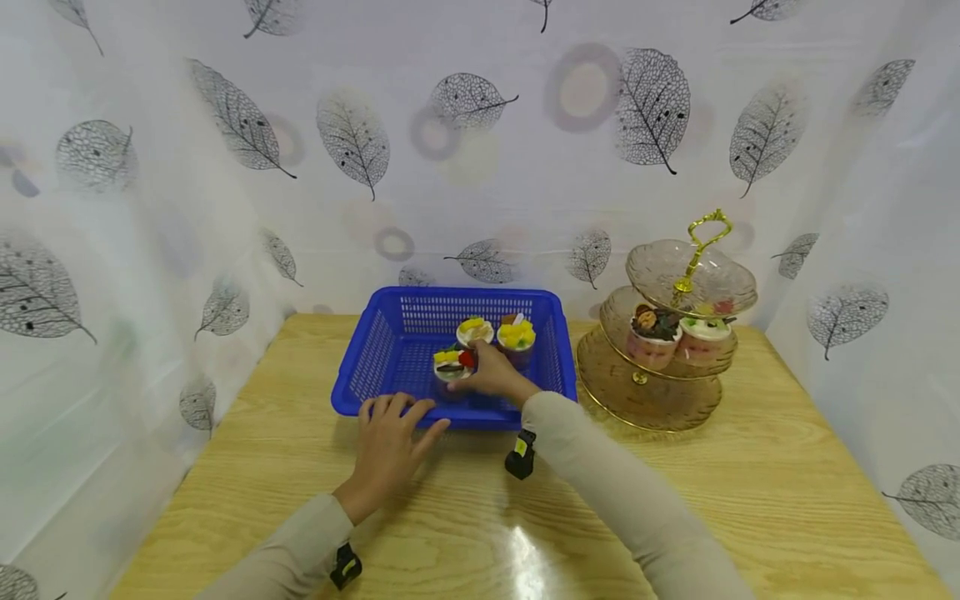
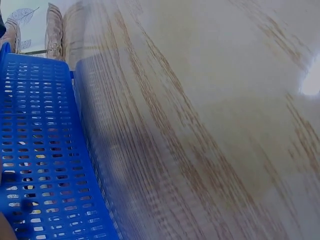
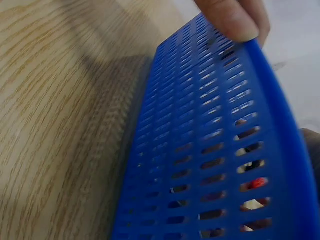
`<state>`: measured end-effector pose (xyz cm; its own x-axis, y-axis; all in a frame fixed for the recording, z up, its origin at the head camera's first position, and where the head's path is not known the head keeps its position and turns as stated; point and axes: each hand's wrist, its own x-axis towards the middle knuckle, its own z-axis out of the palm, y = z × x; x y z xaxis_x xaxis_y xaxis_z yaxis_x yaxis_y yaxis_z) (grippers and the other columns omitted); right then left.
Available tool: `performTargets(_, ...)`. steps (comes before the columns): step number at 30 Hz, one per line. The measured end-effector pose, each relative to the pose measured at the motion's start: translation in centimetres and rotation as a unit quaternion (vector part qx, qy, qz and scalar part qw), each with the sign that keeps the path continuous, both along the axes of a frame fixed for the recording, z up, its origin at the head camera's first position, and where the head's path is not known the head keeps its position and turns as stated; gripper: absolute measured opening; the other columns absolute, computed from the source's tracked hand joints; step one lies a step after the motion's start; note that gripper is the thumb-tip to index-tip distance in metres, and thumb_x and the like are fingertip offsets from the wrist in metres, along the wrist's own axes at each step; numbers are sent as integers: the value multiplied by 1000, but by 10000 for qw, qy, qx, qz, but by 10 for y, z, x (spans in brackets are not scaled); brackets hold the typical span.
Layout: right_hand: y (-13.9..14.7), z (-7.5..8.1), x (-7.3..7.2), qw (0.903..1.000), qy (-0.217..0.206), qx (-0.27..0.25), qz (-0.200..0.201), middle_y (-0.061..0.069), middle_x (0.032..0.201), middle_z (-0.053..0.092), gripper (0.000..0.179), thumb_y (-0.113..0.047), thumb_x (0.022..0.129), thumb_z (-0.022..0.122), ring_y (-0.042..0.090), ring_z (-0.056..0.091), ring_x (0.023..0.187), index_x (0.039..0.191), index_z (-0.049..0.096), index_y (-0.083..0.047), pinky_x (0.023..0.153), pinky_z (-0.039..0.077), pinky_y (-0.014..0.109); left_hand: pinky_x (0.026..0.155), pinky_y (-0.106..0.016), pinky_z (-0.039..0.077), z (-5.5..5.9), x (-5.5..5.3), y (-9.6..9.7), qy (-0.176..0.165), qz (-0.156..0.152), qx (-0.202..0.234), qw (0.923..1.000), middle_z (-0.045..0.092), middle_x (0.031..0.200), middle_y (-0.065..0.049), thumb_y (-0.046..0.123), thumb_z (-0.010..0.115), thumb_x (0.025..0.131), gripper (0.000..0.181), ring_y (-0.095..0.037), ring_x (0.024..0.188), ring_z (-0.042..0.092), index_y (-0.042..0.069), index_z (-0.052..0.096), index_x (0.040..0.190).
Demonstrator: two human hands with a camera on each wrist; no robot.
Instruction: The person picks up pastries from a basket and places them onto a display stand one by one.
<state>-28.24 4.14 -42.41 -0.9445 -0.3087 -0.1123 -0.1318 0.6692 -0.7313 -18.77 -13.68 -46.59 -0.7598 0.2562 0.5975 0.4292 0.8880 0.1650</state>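
A blue plastic basket (image 1: 347,387) holds several small dessert cups. My right hand (image 1: 497,372) reaches over its front rim and grips the near dessert cup (image 1: 448,372), which has yellow and red toppings; the fingers behind it are partly hidden. Just beyond stands a cup with cream and a yellow topping (image 1: 474,329), and to its right a cup heaped with yellow pieces (image 1: 517,335). My left hand (image 1: 390,446) rests its spread fingers on the basket's front left rim. Through the slots in the right wrist view, a red topping (image 3: 258,183) shows.
Right of the basket is a three-tier amber glass stand (image 1: 652,412) with a gold handle (image 1: 708,223). A chocolate-topped cup (image 1: 655,329) and a white-topped cup (image 1: 705,337) sit on its middle tier. Leaf-printed curtains surround the wooden table (image 1: 247,450).
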Motion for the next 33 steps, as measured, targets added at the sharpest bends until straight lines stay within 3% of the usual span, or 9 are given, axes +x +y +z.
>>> performTargets(7,-7,-9,-5,9999,-87,89,-70,18,124,48,85,-26,67,78,29,47,113,133,32,0,94,37,38,86,-50,26,0,0,0,-20,80,-17,10000,57,91,-3,55,53,80,39,-26,91,48,23,66,97)
performTargets(15,-12,-16,-7,9988,304,266,-259,19,119,51,82,-22,63,81,29,49,109,129,37,1,93,38,35,86,-50,26,0,-1,0,-4,43,1,10000,56,91,-3,55,52,81,39,-27,91,49,23,65,98)
performTargets(25,-13,-19,-6,9976,162,484,-461,17,114,52,76,-23,63,81,28,51,104,125,42,-3,88,41,37,86,-51,27,-3,-1,0,48,33,-26,10000,57,90,-3,54,55,79,37,-26,90,50,23,65,98)
performTargets(33,-10,-18,-7,9979,21,23,-640,13,108,56,72,-23,61,81,25,54,97,120,44,-4,84,43,35,85,-51,27,-2,-1,-1,-4,18,-14,10000,56,90,-3,54,54,80,38,-25,88,48,23,65,98)
